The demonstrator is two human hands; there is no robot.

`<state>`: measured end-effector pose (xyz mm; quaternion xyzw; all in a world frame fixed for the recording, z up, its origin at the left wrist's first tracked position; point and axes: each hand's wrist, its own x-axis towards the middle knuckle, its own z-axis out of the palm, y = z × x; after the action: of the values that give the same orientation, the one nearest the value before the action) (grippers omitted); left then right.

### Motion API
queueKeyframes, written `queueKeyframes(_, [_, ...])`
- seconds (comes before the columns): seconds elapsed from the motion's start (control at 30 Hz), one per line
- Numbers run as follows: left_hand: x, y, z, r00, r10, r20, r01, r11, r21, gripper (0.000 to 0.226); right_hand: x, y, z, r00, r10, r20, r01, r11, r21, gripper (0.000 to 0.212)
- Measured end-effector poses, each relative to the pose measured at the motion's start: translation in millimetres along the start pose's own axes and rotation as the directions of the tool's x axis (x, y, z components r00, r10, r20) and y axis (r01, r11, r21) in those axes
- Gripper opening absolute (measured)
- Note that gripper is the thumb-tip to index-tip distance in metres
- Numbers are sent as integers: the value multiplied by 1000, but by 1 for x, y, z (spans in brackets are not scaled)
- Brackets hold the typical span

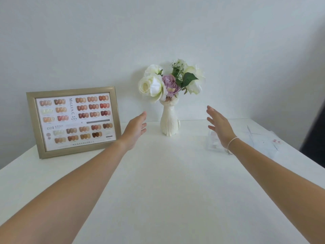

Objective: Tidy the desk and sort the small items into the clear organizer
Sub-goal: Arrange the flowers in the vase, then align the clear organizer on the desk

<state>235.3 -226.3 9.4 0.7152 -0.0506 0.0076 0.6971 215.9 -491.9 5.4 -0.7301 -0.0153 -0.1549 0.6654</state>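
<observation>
Your left hand (pixel 136 131) and right hand (pixel 219 127) (fingers straight, holding nothing) flank the cat-shaped vase (pixel 169 118); what looks like the clear organizer (pixel 213 142) sits behind your right hand.

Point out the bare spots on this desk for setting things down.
Bare: the wide near stretch of desk between both forearms, and the gap between the picture frame and cat vase. Crowded: the right side, with the clear organizer behind the right hand and clear packets.

White cat-shaped vase (pixel 169 120) holds white and lilac flowers (pixel 168 80) (green leaves); gold frame (pixel 31 124).
</observation>
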Motion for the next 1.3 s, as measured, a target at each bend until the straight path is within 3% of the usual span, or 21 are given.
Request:
queueKeyframes(0.13, [-15,-8,24,999,-6,40,5,999,33,44,-23,-1,-36,994,-83,-71,75,991,-107,44])
queueKeyframes(0.2, [-21,-12,36,997,-13,75,7,997,80,11,-35,0,-52,988,-108,-113,89,983,-161,43])
queueKeyframes(0.3, [-30,-18,55,993,-17,117,3,993,117,16,-51,3,-74,975,-121,-185,74,968,-241,42])
queueKeyframes(0.43, [-40,-25,84,990,-9,144,-13,989,150,51,-66,14,-103,944,-123,-305,7,935,-355,43])
queueKeyframes(0.6, [-42,-37,118,978,-41,203,-1,980,201,55,-76,32,-126,908,-109,-404,-81,902,-424,47])
queueKeyframes(0.87, [-31,-49,160,966,-59,253,-3,971,239,57,-75,51,-160,851,-64,-521,-136,932,-337,42])
queueKeyframes(1.0, [-22,-54,170,967,-44,251,-24,964,263,58,-71,57,-178,847,9,-531,-198,933,-301,43])
queueKeyframes(1.2, [-12,-58,183,968,5,251,-79,955,286,57,-59,60,-184,929,82,-360,-192,939,-284,44])
queueKeyframes(1.3, [-7,-63,187,967,25,253,-99,954,283,39,-53,64,-183,947,81,-311,-178,938,-298,29])
